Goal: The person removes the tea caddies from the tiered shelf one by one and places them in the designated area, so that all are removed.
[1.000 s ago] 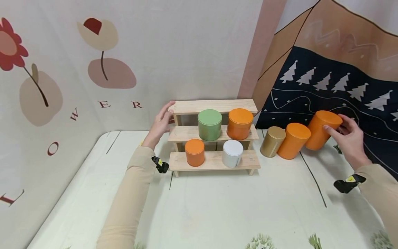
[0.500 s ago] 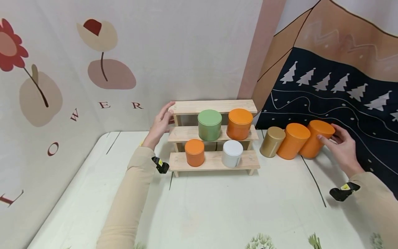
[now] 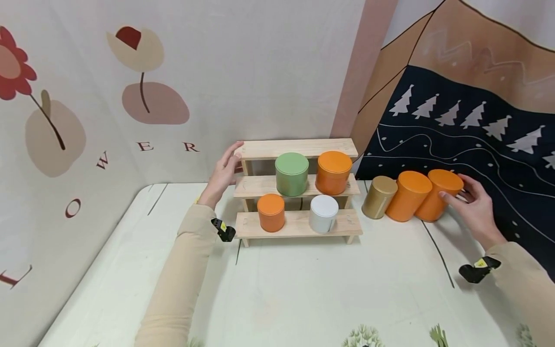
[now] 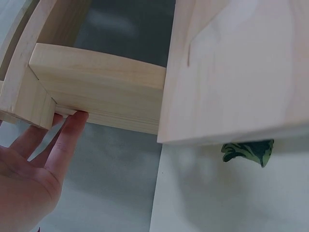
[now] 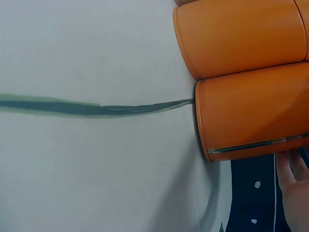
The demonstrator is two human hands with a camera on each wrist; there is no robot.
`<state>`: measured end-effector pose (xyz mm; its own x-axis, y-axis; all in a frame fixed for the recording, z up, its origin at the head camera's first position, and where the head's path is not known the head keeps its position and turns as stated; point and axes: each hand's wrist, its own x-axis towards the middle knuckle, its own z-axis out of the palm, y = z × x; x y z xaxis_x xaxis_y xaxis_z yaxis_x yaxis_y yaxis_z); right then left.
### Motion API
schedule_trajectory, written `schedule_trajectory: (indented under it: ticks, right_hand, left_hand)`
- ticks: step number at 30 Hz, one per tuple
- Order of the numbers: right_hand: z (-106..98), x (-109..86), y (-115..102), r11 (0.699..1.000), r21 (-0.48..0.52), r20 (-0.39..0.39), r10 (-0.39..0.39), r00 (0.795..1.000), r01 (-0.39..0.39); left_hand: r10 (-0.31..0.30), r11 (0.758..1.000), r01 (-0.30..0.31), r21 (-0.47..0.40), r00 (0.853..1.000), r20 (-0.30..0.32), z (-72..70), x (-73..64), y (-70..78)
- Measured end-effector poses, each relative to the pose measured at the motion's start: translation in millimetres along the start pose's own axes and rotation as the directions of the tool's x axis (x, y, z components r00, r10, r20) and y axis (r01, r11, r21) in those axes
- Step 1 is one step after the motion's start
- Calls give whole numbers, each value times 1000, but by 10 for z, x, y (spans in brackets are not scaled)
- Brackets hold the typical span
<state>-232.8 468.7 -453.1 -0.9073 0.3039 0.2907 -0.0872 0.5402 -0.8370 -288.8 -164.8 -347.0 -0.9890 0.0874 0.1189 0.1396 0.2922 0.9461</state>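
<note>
At the left end of a three-tier wooden display stand (image 3: 297,148), my left hand (image 3: 223,174) touches the top tier with fairly straight fingers. In the left wrist view the fingertips (image 4: 77,117) rest against the wood by a corner post. My right hand (image 3: 476,209) grips a tall orange canister (image 3: 440,195) from its right side, thumb on the front. This canister stands upright on the table. Against its left side is another tall orange canister (image 3: 408,196), touching it along its length in the right wrist view. A slim gold canister (image 3: 379,197) comes next to that one.
The middle tier holds a green canister (image 3: 292,174) and an orange canister (image 3: 333,173). On the bottom tier sit a small orange canister (image 3: 271,213) and a white canister (image 3: 323,214). A printed cloth backdrop (image 3: 260,72) rises behind the white-covered table (image 3: 303,289).
My right hand has lowered the tall orange canister and moved it left, from tilted and raised to standing beside the other orange one. The left hand has stayed at the stand.
</note>
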Motion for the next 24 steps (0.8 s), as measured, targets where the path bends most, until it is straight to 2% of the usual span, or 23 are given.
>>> schedule_trajectory:
  ticks: [17, 24]
  right_hand:
    - [-34, -121, -62, 999, -33, 12, -34, 999, 35]
    - [-39, -56, -37, 999, 8, 35, -39, 999, 39]
  left_hand:
    - [-9, 1000, 9, 0, 1000, -1, 5, -3, 10]
    - [8, 1000, -8, -6, 1000, 3, -12, 2, -10]
